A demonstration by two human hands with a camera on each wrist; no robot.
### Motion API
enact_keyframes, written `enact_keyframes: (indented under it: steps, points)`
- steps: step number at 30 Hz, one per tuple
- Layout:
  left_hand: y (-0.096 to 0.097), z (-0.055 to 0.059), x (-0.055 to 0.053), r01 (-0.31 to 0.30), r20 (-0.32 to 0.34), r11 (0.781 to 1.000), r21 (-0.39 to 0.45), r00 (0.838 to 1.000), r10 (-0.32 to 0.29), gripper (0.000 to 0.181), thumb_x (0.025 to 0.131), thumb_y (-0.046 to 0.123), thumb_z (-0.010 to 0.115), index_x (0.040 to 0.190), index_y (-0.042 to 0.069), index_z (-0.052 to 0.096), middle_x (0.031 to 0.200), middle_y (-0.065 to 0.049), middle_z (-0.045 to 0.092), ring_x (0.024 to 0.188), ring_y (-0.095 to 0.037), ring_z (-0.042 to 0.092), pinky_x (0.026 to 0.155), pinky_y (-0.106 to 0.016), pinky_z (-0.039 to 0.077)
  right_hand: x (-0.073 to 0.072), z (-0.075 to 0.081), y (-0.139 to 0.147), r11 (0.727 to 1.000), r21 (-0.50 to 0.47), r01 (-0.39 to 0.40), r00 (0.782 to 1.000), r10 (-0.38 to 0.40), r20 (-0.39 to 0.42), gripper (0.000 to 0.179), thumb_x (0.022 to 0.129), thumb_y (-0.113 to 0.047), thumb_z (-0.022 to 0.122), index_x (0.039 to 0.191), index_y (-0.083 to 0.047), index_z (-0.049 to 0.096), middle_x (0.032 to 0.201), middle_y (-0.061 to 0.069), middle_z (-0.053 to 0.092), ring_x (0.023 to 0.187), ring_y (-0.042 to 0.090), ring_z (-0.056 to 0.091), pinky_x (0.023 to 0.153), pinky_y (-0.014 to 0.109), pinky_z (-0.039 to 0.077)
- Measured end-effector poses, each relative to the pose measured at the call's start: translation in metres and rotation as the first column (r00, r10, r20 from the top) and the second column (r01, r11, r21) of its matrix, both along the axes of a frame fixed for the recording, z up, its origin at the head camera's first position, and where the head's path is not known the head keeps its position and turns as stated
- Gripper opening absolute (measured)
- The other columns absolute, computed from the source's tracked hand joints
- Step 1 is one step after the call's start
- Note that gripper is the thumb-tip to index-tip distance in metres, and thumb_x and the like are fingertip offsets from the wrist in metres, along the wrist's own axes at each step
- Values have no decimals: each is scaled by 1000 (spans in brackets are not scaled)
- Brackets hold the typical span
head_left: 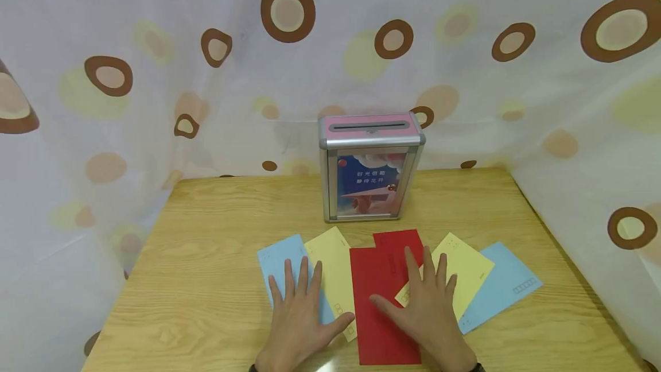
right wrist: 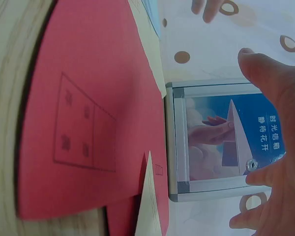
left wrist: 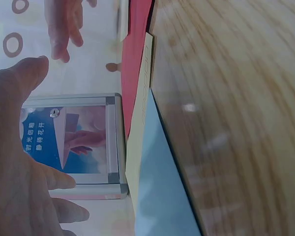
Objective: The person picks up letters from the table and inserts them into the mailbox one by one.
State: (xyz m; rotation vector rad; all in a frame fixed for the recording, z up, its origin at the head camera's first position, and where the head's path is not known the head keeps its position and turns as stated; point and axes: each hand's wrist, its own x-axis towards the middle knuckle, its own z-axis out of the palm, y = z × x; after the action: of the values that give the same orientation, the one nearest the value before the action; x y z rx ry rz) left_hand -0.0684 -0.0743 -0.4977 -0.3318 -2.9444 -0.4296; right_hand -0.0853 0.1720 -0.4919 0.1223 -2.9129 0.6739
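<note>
My left hand (head_left: 296, 320) hovers with spread fingers over the left blue envelope (head_left: 281, 251) and beside the left yellow envelope (head_left: 330, 257). My right hand (head_left: 428, 309), fingers also spread, hangs above two overlapping red envelopes (head_left: 379, 332) and the right yellow envelope (head_left: 470, 268). Partly under that yellow one lies another blue envelope (head_left: 506, 286). Both wrist views show the hands raised off the paper, holding nothing. Behind the envelopes stands a metal-framed mailbox (head_left: 369, 182) with a slot (head_left: 369, 126) in its pink top and a picture on its front.
The wooden table (head_left: 217, 245) carries all of these things. A patterned white curtain (head_left: 232, 102) hangs along the back and both sides, close behind the mailbox.
</note>
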Motion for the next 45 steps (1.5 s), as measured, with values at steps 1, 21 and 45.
enact_keyframes:
  steps: [1, 21, 45]
  points:
    - [0, 0, 0, -1, 2, 1000, 2, 1000, 1, 107, 77, 87, 40, 153, 13, 30, 159, -17, 24, 144, -45, 1, 107, -76, 5, 0, 1, 1, 1000, -7, 3, 1000, -3, 7, 114, 73, -82, 57, 155, -11, 23, 159, 25, 7, 140, 54, -6, 101, 83, 6]
    - [-4, -2, 1, -20, 34, 1000, 1, 999, 20, 108, 77, 88, 38, 154, 13, 28, 159, -17, 24, 144, -46, 3, 107, -77, 6, -13, -6, 16, 998, 12, 62, 996, -63, 61, 111, 76, -79, 57, 149, 0, 31, 147, 32, 30, 128, 52, 27, 86, 72, 36]
    - [-6, -11, 7, -41, 69, 998, 37, 997, 38, 106, 78, 85, 45, 153, 12, 29, 158, -18, 25, 143, -47, 3, 107, -77, 4, -30, -4, 115, 929, -111, 353, 892, -299, 338, 99, 94, -58, 52, 132, 29, 25, 120, 50, 34, 107, 57, 37, 78, 64, 46]
